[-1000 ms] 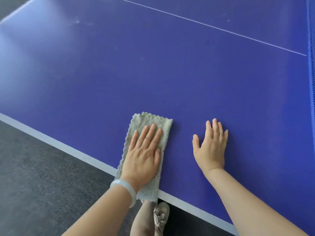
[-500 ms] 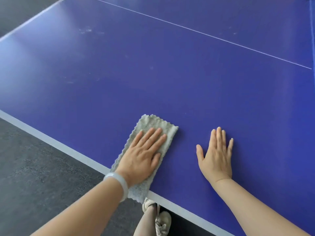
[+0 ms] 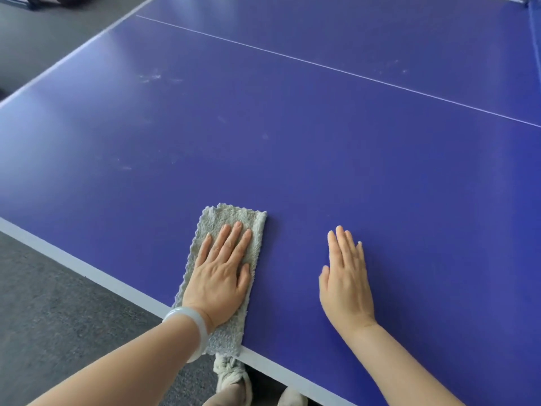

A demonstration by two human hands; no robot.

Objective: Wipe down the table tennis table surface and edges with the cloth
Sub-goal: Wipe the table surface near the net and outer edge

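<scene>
A grey-green folded cloth (image 3: 231, 219) lies flat on the blue table tennis table (image 3: 292, 127), its near end hanging just over the white edge stripe (image 3: 87, 269). My left hand (image 3: 221, 276) presses flat on the cloth, fingers straight and pointing away from me; a pale bangle sits on that wrist. To the right of the cloth, my right hand (image 3: 347, 281) rests flat on the bare blue surface, fingers straight. Pale smudges (image 3: 150, 77) mark the table at the far left.
A thin white centre line (image 3: 322, 65) crosses the table beyond my hands. The net's blue edge (image 3: 534, 39) runs along the far right. Dark grey carpet (image 3: 58, 317) lies left of the table. My shoes (image 3: 234, 379) show under the near edge.
The view has tilted up, so more of the far table shows. My left hand and the cloth have turned a little, now pointing straighter away from me. My right hand stays flat on the table.
</scene>
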